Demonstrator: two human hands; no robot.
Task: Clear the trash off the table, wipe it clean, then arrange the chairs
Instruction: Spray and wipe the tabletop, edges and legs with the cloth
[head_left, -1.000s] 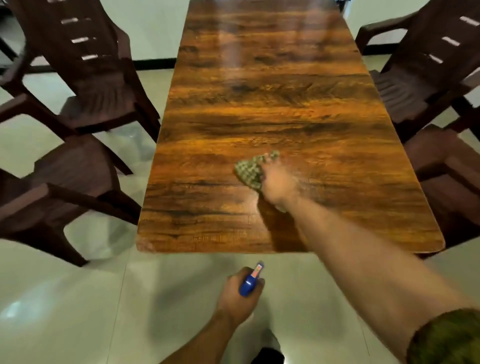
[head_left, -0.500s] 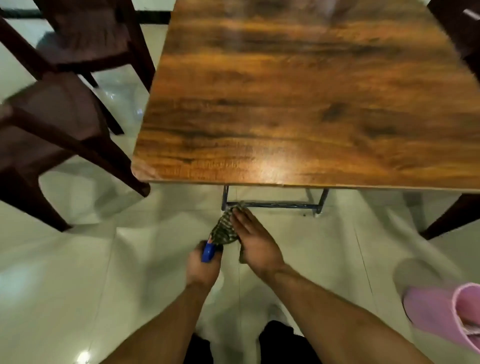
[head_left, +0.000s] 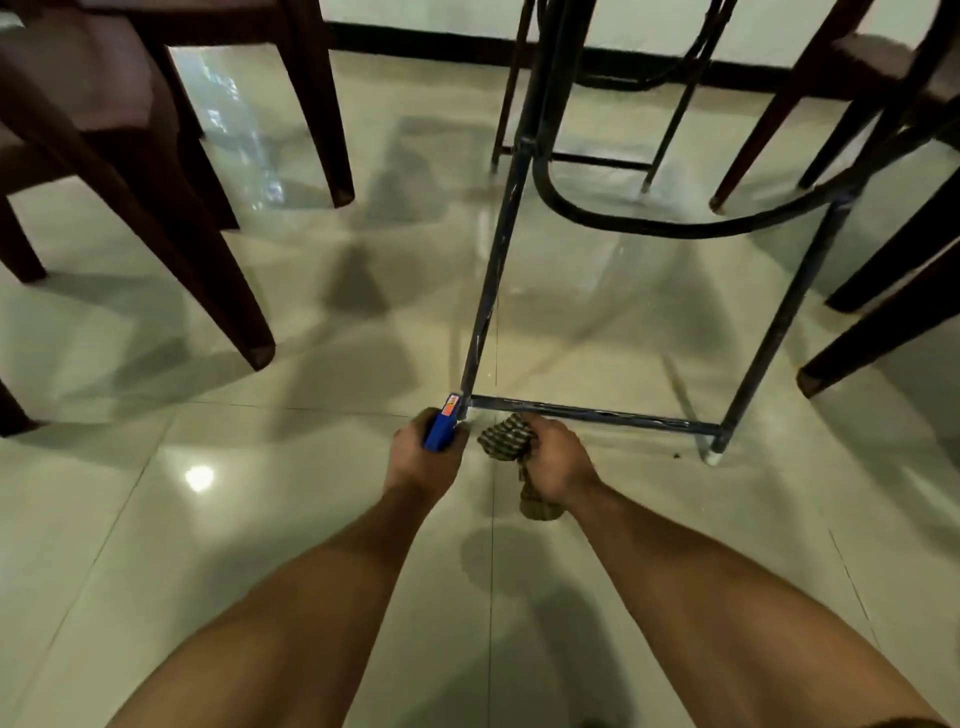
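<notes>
You are looking low, under the table, at a floor (head_left: 156, 545) of pale glossy tiles with thin dark joints. It mirrors the furniture in soft grey shapes, and a small bright spot of reflected light (head_left: 199, 478) sits on it to your left. A black skirting strip (head_left: 415, 47) runs along the foot of the pale far wall.

The table frame (head_left: 493, 270) is thin dark metal — two slanted legs joined near the floor by a crossbar (head_left: 597, 415), with a curved brace (head_left: 675, 228) slung between them higher up. The right leg ends in a white cap (head_left: 711, 458) on the tile, and a small dark speck (head_left: 678, 455) lies just beside it. Dark brown chairs (head_left: 130, 156) stand on your left with their legs planted on the tiles, and more chair legs (head_left: 878, 338) come in from your right.

Your left hand (head_left: 421, 462) is curled tight round a blue spray bottle (head_left: 441, 431) with an orange label; the bottle's top sits just at the near left corner of the frame. Your right hand (head_left: 558, 462) is closed on the checked cloth (head_left: 506, 439), bunched in the fingers just in front of the crossbar — a tail of it hangs out below the palm. The two hands are near each other but apart.
</notes>
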